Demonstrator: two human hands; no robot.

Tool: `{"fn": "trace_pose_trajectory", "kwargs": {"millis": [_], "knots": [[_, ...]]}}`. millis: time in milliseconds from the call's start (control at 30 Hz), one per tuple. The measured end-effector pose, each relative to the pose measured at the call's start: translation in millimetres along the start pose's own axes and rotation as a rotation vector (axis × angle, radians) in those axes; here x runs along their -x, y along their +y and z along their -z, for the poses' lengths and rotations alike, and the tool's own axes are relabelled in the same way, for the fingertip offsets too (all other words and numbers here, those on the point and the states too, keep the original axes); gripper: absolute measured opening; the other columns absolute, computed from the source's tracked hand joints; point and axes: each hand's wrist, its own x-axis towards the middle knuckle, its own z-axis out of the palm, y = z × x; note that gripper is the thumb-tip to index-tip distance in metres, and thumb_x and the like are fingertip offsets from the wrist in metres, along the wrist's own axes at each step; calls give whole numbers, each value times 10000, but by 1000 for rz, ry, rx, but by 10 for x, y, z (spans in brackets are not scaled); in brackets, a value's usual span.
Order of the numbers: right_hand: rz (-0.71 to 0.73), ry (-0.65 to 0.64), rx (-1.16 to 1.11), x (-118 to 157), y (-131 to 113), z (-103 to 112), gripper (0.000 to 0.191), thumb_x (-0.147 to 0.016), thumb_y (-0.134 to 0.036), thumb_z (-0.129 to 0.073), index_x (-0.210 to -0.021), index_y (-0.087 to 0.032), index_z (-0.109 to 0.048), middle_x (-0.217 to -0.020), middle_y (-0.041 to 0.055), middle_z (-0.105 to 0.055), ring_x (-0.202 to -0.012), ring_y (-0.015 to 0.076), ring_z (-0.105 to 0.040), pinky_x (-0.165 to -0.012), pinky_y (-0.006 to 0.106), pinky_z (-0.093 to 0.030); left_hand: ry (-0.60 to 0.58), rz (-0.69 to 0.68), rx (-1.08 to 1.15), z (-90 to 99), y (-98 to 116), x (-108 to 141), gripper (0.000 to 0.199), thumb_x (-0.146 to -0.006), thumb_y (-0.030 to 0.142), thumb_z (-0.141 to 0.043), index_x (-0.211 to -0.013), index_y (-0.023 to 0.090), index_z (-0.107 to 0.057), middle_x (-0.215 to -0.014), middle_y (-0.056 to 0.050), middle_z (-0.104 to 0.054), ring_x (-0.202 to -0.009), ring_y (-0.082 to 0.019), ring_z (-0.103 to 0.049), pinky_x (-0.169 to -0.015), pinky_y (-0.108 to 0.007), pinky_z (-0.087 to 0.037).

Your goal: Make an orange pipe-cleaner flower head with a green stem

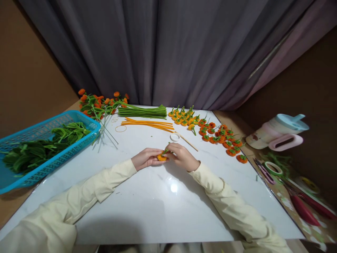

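Over the middle of the white tabletop, my left hand is closed around a small yellow-orange pipe-cleaner flower. My right hand pinches the green stem that sticks up from this flower. Some of the fingertips are hidden behind the flower and each other. Just beyond my hands lie a white ring-shaped roll and a thin wooden stick. Behind them are orange pipe cleaners and a bundle of green pipe cleaners.
Left stands a blue basket with green leaves, near stemmed orange flowers. Yellow flower heads and orange flower heads spread at the back right. A tumbler, green tape and red-handled pliers sit right.
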Motion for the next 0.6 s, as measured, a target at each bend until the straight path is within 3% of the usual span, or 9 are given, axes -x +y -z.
{"fn": "trace_pose_trajectory", "kwargs": {"millis": [233,367,500,600], "knots": [[-166,-114,-131,-23,-34,87,98,-809,-61,-517,-765,-141,-551,-673,20,-590,-583,116,-520,-552,202,-382,-66,23,-111,5,-7,-1,317,-699,188,-686,-990,89,-608,-989,-146,-675,-866,-245,-665,-784,-308,-530],[-216,-180,-48,-9,-23,197,29,-813,-122,-561,-794,-128,-582,-593,8,-584,-513,111,-499,-509,208,-361,-32,37,-143,5,-5,-6,369,-693,200,-705,-1020,93,-572,-960,-160,-684,-808,-243,-678,-719,-298,-545],[-340,-293,-3,19,16,340,96,-846,-118,-516,-910,-116,-588,-514,-9,-571,-461,121,-527,-501,216,-395,-10,0,-131,8,-5,-6,350,-697,204,-706,-994,81,-567,-940,-176,-687,-811,-247,-677,-702,-292,-549],[-354,-293,63,25,-159,518,104,-862,-158,-509,-917,-136,-595,-569,26,-609,-506,154,-573,-509,242,-422,6,-14,-120,0,-20,-9,345,-686,190,-717,-977,79,-567,-900,-169,-696,-775,-239,-683,-699,-292,-550]]}}
